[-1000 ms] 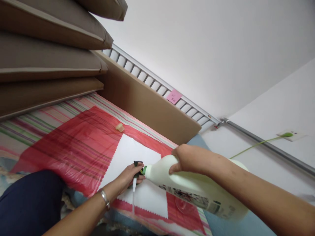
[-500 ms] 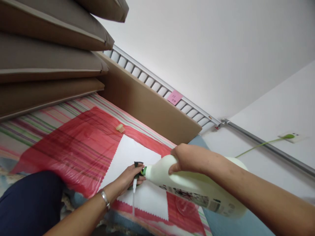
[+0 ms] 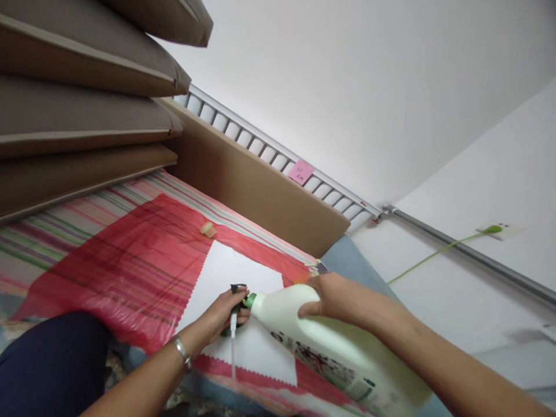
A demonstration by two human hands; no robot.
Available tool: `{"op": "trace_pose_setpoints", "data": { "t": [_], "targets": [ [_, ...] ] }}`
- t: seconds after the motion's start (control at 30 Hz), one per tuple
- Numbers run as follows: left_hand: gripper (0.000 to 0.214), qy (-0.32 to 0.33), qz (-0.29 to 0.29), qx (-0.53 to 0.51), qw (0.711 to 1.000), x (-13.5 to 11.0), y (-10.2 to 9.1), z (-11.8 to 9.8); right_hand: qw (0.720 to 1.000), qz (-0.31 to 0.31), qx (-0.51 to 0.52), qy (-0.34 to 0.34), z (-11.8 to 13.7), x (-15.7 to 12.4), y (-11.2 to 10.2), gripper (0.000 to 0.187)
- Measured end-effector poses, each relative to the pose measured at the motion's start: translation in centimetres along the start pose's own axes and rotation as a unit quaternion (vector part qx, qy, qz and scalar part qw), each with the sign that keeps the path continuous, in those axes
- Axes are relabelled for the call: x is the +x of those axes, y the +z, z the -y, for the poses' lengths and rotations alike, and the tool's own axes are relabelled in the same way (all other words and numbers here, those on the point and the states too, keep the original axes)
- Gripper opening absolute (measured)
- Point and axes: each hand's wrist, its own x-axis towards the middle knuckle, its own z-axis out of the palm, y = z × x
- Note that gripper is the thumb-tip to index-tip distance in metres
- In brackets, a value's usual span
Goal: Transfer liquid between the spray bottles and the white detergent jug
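Note:
My right hand grips the shoulder of a large pale-green bottle, tilted so its green neck points left and down. At the bottle's mouth, my left hand is closed around a small dark spray head whose white dip tube hangs down. A metal bracelet circles my left wrist. Both hands are above a white fabric swatch with zigzag edges. The swatch lies on a red plastic sheet.
A small tan piece rests on the red sheet. Stacked brown cushions fill the left. A brown board, a slatted rail with a pink note, and a green cable to a wall socket lie behind. My dark-clothed knee is at lower left.
The view has shifted slightly. The bottle's base has dropped lower to the right, so it tilts more steeply. Both hands keep their grip at the bottle's neck.

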Motion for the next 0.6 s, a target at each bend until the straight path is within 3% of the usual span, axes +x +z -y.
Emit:
{"op": "trace_pose_setpoints", "data": {
  "t": [0.33,0.5,0.6],
  "targets": [
    [0.041,0.003,-0.03,0.038,0.999,-0.2,0.3,0.3,0.986,-0.047,0.16,0.007,-5.2,-2.8,4.8,0.03],
    [0.046,-0.005,-0.057,0.069,0.996,0.0,0.4,0.4,0.953,-0.139,0.265,0.052,-8.3,-3.6,5.1,0.035],
    [0.047,-0.008,-0.067,0.083,0.994,0.1,0.5,0.4,0.914,-0.23,0.317,0.104,-8.9,-2.6,5.8,0.044]
  ]
}}
